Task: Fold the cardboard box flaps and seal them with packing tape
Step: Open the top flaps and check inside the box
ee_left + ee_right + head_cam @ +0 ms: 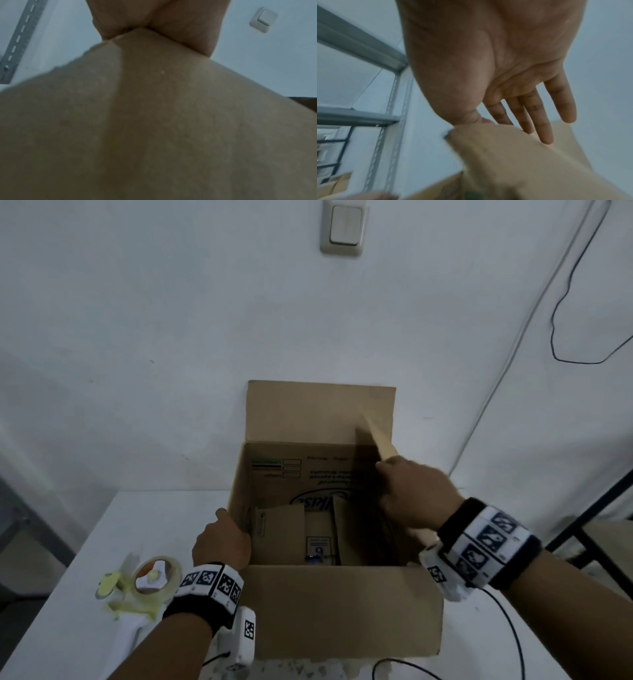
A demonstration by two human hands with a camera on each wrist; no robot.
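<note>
An open brown cardboard box (342, 611) stands on the white table (144, 518). Its back flap (318, 412) is upright and its front flap hangs down toward me. My right hand (411, 491) holds the raised right flap (380, 436), which lies between the thumb and the straight fingers (537, 116). My left hand (222, 539) grips the box's left edge, and cardboard (154, 108) is clamped between thumb and palm in the left wrist view. A tape dispenser (150, 583) with a clear roll lies on the table left of my left wrist.
Loose cardboard pieces and a small labelled item lie inside the box. The wall with a light switch (344, 229) is right behind it. A black cable (513, 635) runs over the table at the right. Metal shelving (359, 44) stands at the side.
</note>
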